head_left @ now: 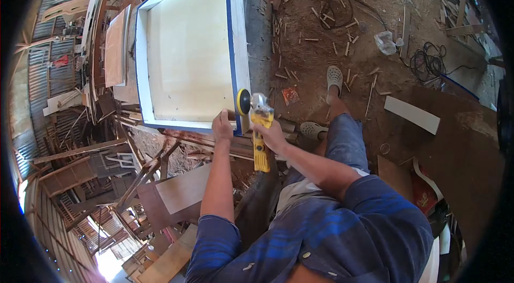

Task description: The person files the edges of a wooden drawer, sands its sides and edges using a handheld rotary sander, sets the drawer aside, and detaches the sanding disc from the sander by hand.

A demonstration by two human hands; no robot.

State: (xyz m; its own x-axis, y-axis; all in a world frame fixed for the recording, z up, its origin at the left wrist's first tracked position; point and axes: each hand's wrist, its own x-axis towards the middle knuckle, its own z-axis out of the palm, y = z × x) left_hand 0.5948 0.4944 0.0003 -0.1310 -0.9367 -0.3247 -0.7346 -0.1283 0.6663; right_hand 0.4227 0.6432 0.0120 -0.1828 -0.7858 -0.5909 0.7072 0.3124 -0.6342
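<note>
My right hand point(271, 136) is wrapped round the body of a yellow angle grinder point(260, 146). The grinder's round black-and-yellow sanding disc point(243, 102) stands on edge against the outer side of a white box-like wooden frame point(239, 42) with blue edges. Near the same corner, my left hand point(223, 127) grips the frame's near rim, its fingers bent over the edge. Inside the frame lies a cream-coloured panel point(187, 53).
The frame rests on a dark grey support point(258, 26). Wood offcuts point(348, 47) and a coiled black cable point(428, 61) litter the dirt floor at right. A white board point(412, 114) lies near my feet. Stacked panels point(116, 47) stand to the left.
</note>
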